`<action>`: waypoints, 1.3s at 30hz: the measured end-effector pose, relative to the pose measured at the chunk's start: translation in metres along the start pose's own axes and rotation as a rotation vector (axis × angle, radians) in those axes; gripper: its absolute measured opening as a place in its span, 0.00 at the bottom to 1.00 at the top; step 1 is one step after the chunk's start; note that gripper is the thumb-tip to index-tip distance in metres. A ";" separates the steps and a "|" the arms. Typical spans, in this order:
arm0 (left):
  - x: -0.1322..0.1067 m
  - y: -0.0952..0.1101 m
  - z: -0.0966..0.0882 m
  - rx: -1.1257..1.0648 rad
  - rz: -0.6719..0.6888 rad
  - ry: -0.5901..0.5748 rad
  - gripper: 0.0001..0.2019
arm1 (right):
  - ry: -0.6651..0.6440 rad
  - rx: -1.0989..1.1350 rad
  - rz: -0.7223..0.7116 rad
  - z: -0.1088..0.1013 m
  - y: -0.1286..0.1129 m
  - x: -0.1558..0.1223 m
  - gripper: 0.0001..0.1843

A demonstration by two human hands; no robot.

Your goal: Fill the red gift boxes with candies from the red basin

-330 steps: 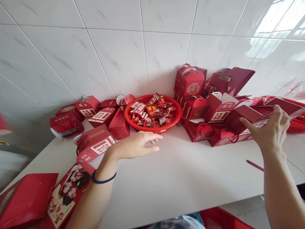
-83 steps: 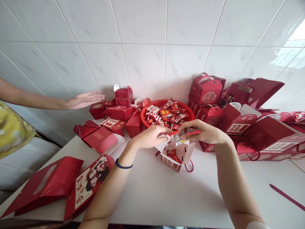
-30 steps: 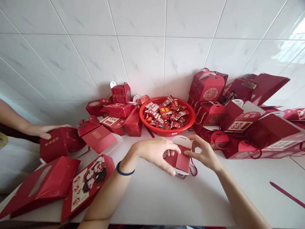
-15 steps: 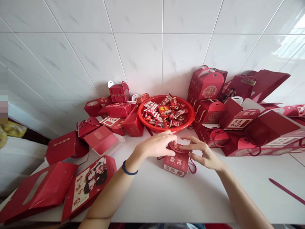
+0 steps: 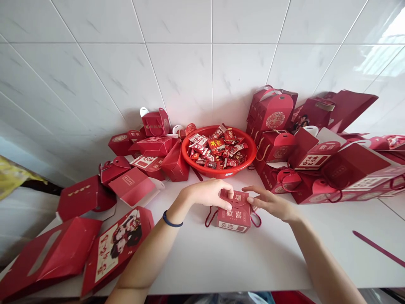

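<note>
A small red candy gift box (image 5: 234, 216) with pale Chinese lettering stands on the white table in front of me, its top flap folded down flat. Red cord handles stick out on both its sides. My left hand (image 5: 212, 194) grips the box at its upper left, fingers curled over the top and thumb on the flap. At the upper right corner, my right hand (image 5: 272, 203) touches the edge with its thumb, its fingers stretched and apart. Just behind sits a red plastic basin (image 5: 187, 158) filled with wrapped candies (image 5: 218, 145).
More red boxes (image 5: 150, 145) are heaped left of the basin, and taller ones (image 5: 275, 112) stand to the right. Flat-lying red cartons (image 5: 120, 247) cover the left front of the table. A dark red strip (image 5: 376, 248) lies at the right. White tiles (image 5: 177, 80) rise behind.
The box's top flap, raised and tilted before, now lies flat on top. My right hand's fingers have drawn from over the flap to the box's right edge. The view has shifted slightly.
</note>
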State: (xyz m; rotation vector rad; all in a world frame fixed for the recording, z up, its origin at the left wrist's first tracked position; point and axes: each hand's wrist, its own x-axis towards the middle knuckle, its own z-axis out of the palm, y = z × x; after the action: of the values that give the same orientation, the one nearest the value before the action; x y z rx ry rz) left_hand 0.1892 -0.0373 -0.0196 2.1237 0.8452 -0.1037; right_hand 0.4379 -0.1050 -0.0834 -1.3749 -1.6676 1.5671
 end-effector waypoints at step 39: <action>-0.043 0.053 0.024 -0.710 0.565 0.370 0.16 | 1.415 -0.348 -0.791 0.029 -0.047 -0.048 0.02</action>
State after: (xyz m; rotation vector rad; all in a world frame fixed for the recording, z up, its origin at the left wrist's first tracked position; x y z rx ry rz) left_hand 0.1931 -0.1003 0.0149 1.6265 0.3581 0.7881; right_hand 0.4161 -0.1530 -0.0324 -1.1751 -1.1926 -0.2389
